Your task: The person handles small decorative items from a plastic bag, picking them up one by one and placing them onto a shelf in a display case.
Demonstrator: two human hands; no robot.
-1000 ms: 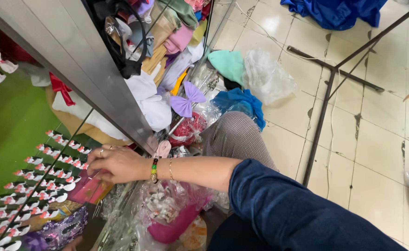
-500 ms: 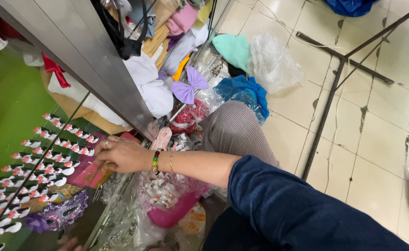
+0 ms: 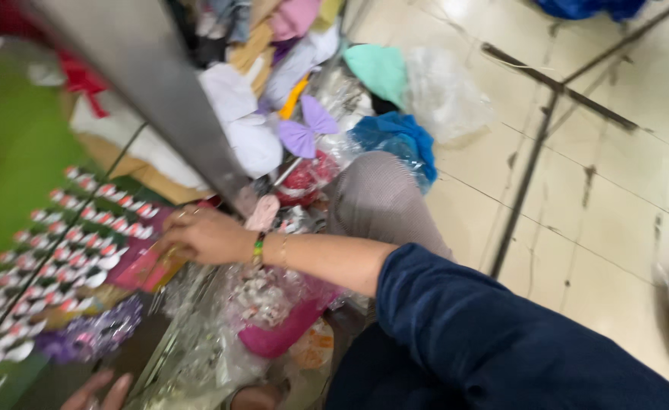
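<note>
Far left lies a green surface (image 3: 7, 175), and on it rows of small red-and-white clips (image 3: 68, 235) run in slanted lines. Below them sits a purple glittery piece (image 3: 95, 338). At the bottom edge the left hand (image 3: 95, 393) shows only as a few fingertips, blurred; whether it is spread or closed cannot be told.

A grey metal bar (image 3: 163, 83) slants down across the top. Just right of the clips lies a pink card (image 3: 140, 266), and the right hand (image 3: 201, 235) rests on its upper edge, fingers curled loosely down onto it, a ring showing; whether it pinches the card cannot be told through the blur. Its wrist wears a beaded bracelet (image 3: 258, 249) and a thin gold chain (image 3: 283, 250), and the arm runs back to a dark blue sleeve (image 3: 486, 334).

Under the forearm lie clear bags (image 3: 254, 300) of small pieces and a pink tub (image 3: 285, 334). Above them are heaped cloths (image 3: 243, 121), a purple bow (image 3: 308, 129) and a red bundle (image 3: 304, 178). A checked knee (image 3: 380, 201) rises beside a blue bag (image 3: 399, 140). To the right is tiled floor (image 3: 600, 228) crossed by dark metal rods (image 3: 524, 182).
</note>
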